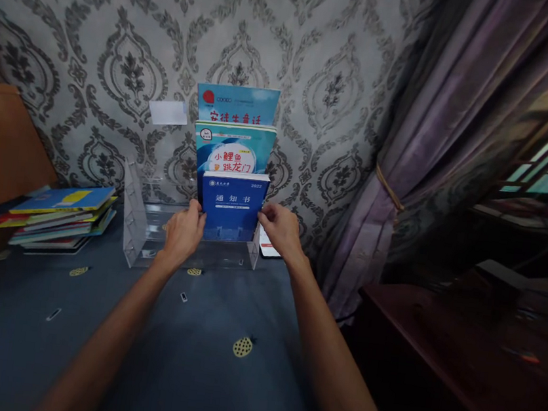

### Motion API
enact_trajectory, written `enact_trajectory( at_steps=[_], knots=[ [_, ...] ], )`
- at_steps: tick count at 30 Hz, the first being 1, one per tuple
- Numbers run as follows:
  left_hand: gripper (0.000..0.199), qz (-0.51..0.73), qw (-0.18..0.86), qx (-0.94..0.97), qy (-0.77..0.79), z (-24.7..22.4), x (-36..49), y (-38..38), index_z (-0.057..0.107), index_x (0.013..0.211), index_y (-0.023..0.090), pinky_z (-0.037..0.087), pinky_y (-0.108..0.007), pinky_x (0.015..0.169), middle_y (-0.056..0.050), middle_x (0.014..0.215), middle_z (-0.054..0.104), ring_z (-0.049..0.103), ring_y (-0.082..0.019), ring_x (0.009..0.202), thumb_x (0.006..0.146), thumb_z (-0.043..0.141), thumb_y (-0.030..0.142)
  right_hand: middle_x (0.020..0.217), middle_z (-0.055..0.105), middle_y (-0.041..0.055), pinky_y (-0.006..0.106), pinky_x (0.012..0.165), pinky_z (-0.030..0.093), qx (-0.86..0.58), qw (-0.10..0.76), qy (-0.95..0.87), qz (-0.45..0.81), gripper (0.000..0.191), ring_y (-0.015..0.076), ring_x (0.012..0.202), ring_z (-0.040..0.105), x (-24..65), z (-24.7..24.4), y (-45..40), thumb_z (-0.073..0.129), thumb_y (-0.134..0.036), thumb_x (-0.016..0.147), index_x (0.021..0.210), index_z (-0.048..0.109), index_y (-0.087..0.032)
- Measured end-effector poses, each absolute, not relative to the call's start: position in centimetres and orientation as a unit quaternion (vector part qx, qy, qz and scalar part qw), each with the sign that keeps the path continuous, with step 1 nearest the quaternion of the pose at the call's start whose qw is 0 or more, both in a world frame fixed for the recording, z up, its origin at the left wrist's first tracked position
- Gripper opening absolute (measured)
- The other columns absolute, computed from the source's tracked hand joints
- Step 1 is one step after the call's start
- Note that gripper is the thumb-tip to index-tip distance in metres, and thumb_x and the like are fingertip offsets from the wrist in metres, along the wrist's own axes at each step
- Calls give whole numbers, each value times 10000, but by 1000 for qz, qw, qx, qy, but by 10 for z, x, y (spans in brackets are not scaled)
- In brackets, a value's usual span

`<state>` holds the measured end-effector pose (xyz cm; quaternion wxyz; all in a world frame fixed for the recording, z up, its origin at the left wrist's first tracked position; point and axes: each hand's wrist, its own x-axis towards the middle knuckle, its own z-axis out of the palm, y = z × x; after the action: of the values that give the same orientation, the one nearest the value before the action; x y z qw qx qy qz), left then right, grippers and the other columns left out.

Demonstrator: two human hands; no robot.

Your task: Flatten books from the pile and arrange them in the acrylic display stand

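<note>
A dark blue booklet (pixel 231 217) marked 2022 stands upright at the front tier of a clear acrylic rack (pixel 135 216). My left hand (pixel 185 230) grips its left edge, fingers closed. On the opposite edge, my right hand (pixel 279 228) pinches it between thumb and fingers. Behind the booklet rises a teal picture book (pixel 234 141) with red lettering. Farther back and higher is a light blue book (pixel 239 99), its lower part covered. The left side of the rack holds no books.
Several thin books lie in an uneven stack (pixel 62 218) at the left, near a brown wooden panel (pixel 7 142). A phone-like object (pixel 268 244) sits behind the rack's right end. At the right are a tied curtain (pixel 365 229) and a dark red table (pixel 412 333).
</note>
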<state>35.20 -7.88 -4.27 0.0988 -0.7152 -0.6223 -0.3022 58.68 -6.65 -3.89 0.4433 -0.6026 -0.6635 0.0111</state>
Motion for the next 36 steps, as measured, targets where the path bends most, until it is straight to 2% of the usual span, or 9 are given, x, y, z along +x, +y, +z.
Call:
enact_trajectory(
  at_steps=[5, 7, 11, 19, 27, 32, 36],
  knots=[
    [309, -258, 73, -714, -647, -35, 356, -87, 491, 1248, 147, 497, -373, 795, -169, 983, 725, 708, -308, 914, 999, 429, 318, 823, 739, 44, 308, 716, 461, -613, 459, -642, 17, 311, 223, 767, 669, 583, -37, -70, 642, -261, 842, 1142, 656, -180],
    [323, -248, 75, -719, -645, -34, 358, -89, 480, 1262, 136, 502, -380, 794, -185, 996, 723, 711, -318, 921, 999, 416, 312, 858, 750, 55, 313, 730, 469, -610, 453, -651, 15, 338, 234, 803, 681, 582, -37, -70, 630, -266, 859, 1186, 659, -182],
    [315, -225, 100, -728, -640, -37, 363, -89, 495, 1237, 98, 510, -403, 820, -215, 993, 721, 712, -334, 941, 984, 395, 258, 895, 763, 61, 301, 722, 463, -609, 432, -666, -2, 298, 234, 831, 694, 579, -39, -68, 603, -251, 881, 1158, 699, -200],
    [333, -212, 106, -739, -631, -45, 365, -83, 491, 1247, 77, 517, -366, 793, -211, 983, 727, 720, -311, 921, 956, 403, 213, 881, 759, 73, 292, 694, 442, -617, 420, -665, -19, 232, 242, 819, 688, 577, -43, -66, 588, -254, 885, 1072, 713, -197],
    [339, -223, 54, -749, -622, -39, 362, -86, 484, 1260, 71, 494, -413, 867, -243, 1054, 701, 694, -351, 1029, 957, 434, 215, 899, 770, 63, 294, 684, 445, -619, 419, -665, -17, 254, 240, 832, 695, 577, -42, -68, 593, -253, 886, 1107, 712, -214],
    [304, -227, 75, -746, -621, -35, 361, -87, 485, 1232, 107, 511, -405, 842, -207, 1040, 710, 699, -322, 976, 964, 437, 242, 980, 766, 98, 313, 744, 470, -622, 417, -662, -7, 278, 260, 897, 697, 577, -41, -69, 585, -246, 891, 1136, 697, -180],
    [302, -263, 64, -745, -610, -31, 360, -87, 460, 1237, 112, 523, -421, 831, -209, 1104, 695, 695, -333, 986, 967, 454, 249, 1029, 749, 113, 330, 800, 489, -601, 433, -672, -5, 377, 250, 902, 682, 575, -41, -68, 579, -250, 882, 1243, 639, -160]
  ],
)
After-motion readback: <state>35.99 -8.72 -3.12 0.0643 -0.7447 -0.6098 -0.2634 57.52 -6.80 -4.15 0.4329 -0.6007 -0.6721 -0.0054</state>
